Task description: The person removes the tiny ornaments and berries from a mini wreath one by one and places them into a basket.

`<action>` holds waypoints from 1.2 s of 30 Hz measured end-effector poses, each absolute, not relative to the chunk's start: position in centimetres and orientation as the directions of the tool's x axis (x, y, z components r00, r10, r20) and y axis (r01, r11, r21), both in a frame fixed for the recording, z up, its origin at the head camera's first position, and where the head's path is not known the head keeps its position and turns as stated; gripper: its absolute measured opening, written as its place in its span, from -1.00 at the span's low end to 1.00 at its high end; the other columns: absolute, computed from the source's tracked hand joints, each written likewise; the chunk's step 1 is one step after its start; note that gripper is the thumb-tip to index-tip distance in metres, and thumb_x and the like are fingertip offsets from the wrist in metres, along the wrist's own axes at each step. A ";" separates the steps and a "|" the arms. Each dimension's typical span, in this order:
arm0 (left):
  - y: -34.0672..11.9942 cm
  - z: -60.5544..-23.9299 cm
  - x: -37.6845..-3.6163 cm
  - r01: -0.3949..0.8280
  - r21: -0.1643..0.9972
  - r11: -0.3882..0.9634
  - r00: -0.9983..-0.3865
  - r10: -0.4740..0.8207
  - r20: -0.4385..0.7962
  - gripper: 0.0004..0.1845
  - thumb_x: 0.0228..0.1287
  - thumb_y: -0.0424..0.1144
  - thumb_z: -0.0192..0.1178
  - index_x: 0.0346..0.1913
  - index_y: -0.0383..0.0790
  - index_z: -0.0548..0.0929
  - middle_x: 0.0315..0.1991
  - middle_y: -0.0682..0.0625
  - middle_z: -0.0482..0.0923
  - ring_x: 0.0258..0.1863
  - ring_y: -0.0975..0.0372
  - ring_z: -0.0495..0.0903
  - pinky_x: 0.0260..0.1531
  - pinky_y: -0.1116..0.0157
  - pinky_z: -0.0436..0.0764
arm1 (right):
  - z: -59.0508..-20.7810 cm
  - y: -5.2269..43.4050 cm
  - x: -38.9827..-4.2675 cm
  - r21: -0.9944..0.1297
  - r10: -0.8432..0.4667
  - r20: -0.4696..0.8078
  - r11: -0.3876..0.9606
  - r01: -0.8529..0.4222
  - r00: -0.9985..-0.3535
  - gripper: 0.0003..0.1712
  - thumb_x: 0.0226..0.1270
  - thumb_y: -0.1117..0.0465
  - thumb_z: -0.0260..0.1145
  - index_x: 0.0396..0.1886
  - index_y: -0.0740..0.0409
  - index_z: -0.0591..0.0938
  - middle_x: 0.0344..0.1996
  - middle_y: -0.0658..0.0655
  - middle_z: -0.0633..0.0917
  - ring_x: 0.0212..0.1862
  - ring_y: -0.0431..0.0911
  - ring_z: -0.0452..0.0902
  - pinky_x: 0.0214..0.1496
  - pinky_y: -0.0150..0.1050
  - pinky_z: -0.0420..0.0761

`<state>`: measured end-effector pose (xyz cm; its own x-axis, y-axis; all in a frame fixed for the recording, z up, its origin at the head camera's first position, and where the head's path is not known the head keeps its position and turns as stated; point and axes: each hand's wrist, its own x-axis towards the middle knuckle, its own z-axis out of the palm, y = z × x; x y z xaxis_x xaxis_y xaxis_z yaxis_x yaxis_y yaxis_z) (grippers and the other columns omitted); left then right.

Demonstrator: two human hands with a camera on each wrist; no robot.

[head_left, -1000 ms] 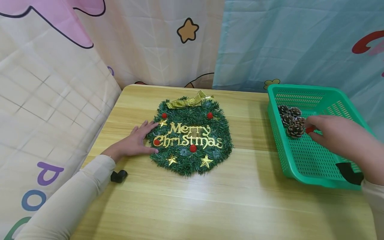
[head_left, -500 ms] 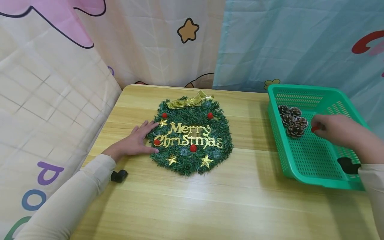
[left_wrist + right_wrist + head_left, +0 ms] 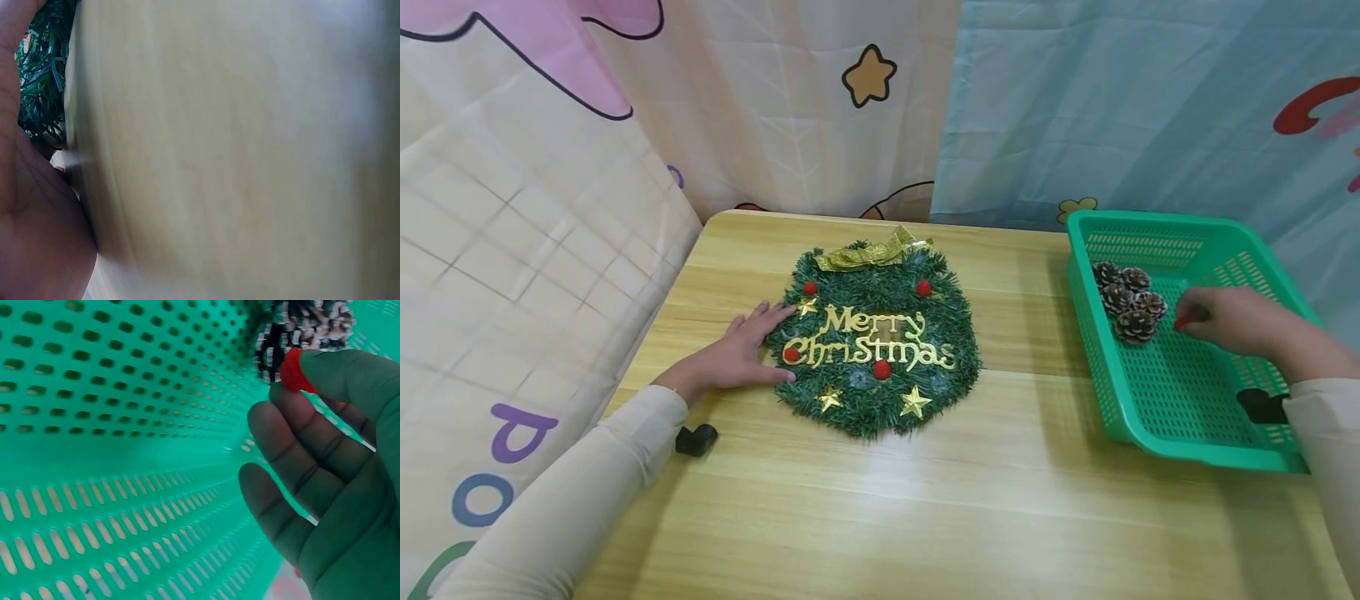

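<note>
1. Printed cloth [image 3: 805, 108] hangs behind the wooden table [image 3: 880, 508].
2. Head view: one roughly round wreath [image 3: 877, 292] lies flat there, its gold bow [image 3: 872, 252] at far edge, its golden lettering [image 3: 865, 350] running left to right. The left hand [image 3: 747, 350], fingers spread, touches its left edge; the right hand [image 3: 1236, 321] is inside a green plastic basket [image 3: 1093, 358], near pine cones [image 3: 1137, 326].
3. Left wrist view: bristly wreath needles beside the palm.
4. Right wrist view: thumb and finger pinch a fuzzy, round red ball [image 3: 292, 370].

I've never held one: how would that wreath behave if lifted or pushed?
The wreath may flex at its edges, where thin sprigs stick out. It is probably light for its size, being mostly bristly sprigs. Pushed, it should slide, not roll: it lies flat.
</note>
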<state>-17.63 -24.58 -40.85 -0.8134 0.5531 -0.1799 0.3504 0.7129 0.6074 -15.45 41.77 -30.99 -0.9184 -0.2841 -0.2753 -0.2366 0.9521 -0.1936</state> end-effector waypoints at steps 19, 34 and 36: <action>-24.5 -40.8 -17.6 0.356 0.608 0.710 -0.815 0.555 -0.170 0.18 0.08 0.22 0.43 0.62 0.06 -0.10 0.61 -0.11 -0.28 0.55 -0.04 -0.43 0.40 -0.18 -0.43 | -33.2 42.6 -16.5 -0.288 -0.276 -0.347 0.941 -0.178 -0.896 -0.91 0.39 0.39 0.24 -0.18 0.36 0.58 -0.28 0.17 0.65 -0.19 0.15 0.58 -0.23 0.09 0.57; -24.7 -40.9 -17.6 0.354 0.605 0.713 -0.815 0.553 -0.175 0.18 0.09 0.22 0.42 0.62 0.04 -0.10 0.61 -0.10 -0.28 0.55 -0.04 -0.43 0.40 -0.19 -0.42 | -33.7 43.1 -17.1 -0.326 -0.251 -0.387 0.937 -0.123 -0.887 -0.89 0.41 0.40 0.18 -0.16 0.41 0.53 -0.30 0.18 0.63 -0.29 0.03 0.47 -0.32 -0.05 0.48; -24.6 -40.9 -17.7 0.354 0.609 0.710 -0.813 0.555 -0.175 0.18 0.09 0.21 0.43 0.62 0.03 -0.10 0.61 -0.11 -0.27 0.55 -0.04 -0.42 0.40 -0.19 -0.42 | -33.7 43.2 -17.1 -0.328 -0.251 -0.386 0.937 -0.122 -0.888 -0.88 0.41 0.41 0.18 -0.15 0.42 0.53 -0.29 0.19 0.63 -0.27 0.04 0.48 -0.31 -0.04 0.50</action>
